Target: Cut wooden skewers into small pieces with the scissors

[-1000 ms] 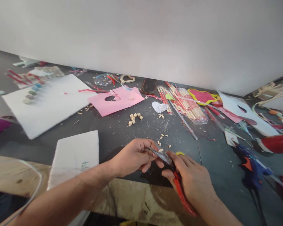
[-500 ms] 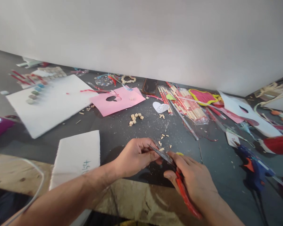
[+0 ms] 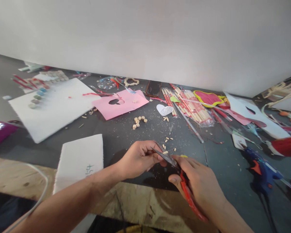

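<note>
My right hand [image 3: 200,181] grips red-handled scissors [image 3: 189,198], their blades pointing left and up toward my other hand. Pinched in the fingers of my left hand [image 3: 135,161] is a short pale wooden stick piece [image 3: 165,152], right beside the scissor blades; whether the blades touch it I cannot tell. Several small cut stick pieces [image 3: 167,139] lie on the dark table just beyond my hands. Farther off sits an arc of pale bumpy clusters [image 3: 136,122], and to its right a white paper heart [image 3: 164,110] with a drawn pattern.
A blue glue gun [image 3: 263,173] lies at the right. Bundled wooden chopsticks [image 3: 196,108] in red-marked wrapping lie toward the wall. Pink paper [image 3: 105,108] with a cut-out, a phone [image 3: 153,88], a white board [image 3: 55,113] and a white sheet [image 3: 81,153] cover the middle and left.
Both hands and the scissors stay almost in the same place. The view has shifted slightly.
</note>
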### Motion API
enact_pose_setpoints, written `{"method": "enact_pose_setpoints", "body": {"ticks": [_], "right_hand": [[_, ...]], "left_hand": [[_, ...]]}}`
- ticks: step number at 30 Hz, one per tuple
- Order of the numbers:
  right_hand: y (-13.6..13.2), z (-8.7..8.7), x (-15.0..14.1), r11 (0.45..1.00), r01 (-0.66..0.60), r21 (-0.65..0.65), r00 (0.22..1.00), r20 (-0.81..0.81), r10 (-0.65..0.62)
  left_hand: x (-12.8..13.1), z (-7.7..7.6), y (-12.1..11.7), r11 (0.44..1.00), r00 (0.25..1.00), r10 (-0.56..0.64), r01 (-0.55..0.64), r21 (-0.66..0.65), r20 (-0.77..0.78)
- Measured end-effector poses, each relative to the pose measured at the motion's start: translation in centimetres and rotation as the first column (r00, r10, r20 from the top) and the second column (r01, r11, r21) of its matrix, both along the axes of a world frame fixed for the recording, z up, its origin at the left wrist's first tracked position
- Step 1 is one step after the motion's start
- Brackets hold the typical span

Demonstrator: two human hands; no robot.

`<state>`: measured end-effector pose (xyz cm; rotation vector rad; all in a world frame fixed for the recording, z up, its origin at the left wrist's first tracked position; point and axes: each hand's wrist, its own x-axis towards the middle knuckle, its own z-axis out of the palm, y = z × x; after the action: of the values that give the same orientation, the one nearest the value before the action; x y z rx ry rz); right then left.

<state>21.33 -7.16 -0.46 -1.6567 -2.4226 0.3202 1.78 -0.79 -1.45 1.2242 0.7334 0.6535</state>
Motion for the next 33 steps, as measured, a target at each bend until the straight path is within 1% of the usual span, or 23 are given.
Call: {"method": "enact_pose_setpoints", "body": {"ticks": [4,9,14,17,23,28,32,33], "right_hand": [[0.2,-0.3,-0.2,0.997,0.022,0.08,0.998,0.061,-0.027],[0.3,-0.7,-0.3,0.991,0.02,0.132,0.993,0.115,-0.035],[0.2,-1.4,-0.2,0.985,-0.009,0.17,0.993,0.116,-0.011],[0.1,-1.7,-0.2,0.976,-0.036,0.213,0.993,0.119,0.01],[-0.2,-1.4,-0.5,0.958,-0.016,0.286,0.994,0.112,-0.016],[-0.2,-1.2,-0.6,0.959,0.013,0.284,0.994,0.102,-0.044],[0.0,-0.9,-0.5,0.968,0.006,0.25,0.996,0.08,-0.027],[0.0,-0.7,-0.6,0.973,0.004,0.23,0.998,0.067,-0.019]], "left_hand": [[-0.2,-0.2,0.1,0.999,0.999,-0.003,0.004,-0.035,0.041],[-0.3,0.0,0.1,0.994,0.992,-0.075,0.082,-0.074,0.101],[-0.2,0.1,0.1,0.99,0.991,-0.077,0.089,-0.112,0.105],[-0.1,0.1,0.0,0.988,0.99,-0.079,0.093,-0.125,0.113],[0.1,0.0,-0.2,0.982,0.992,-0.057,0.076,-0.173,0.112],[0.3,0.2,-0.1,0.988,0.996,-0.068,0.074,-0.136,0.049],[0.3,0.3,-0.2,0.994,1.0,-0.007,0.01,-0.111,0.021],[0.2,0.3,-0.2,0.996,1.0,0.0,0.002,-0.084,0.017]]}}
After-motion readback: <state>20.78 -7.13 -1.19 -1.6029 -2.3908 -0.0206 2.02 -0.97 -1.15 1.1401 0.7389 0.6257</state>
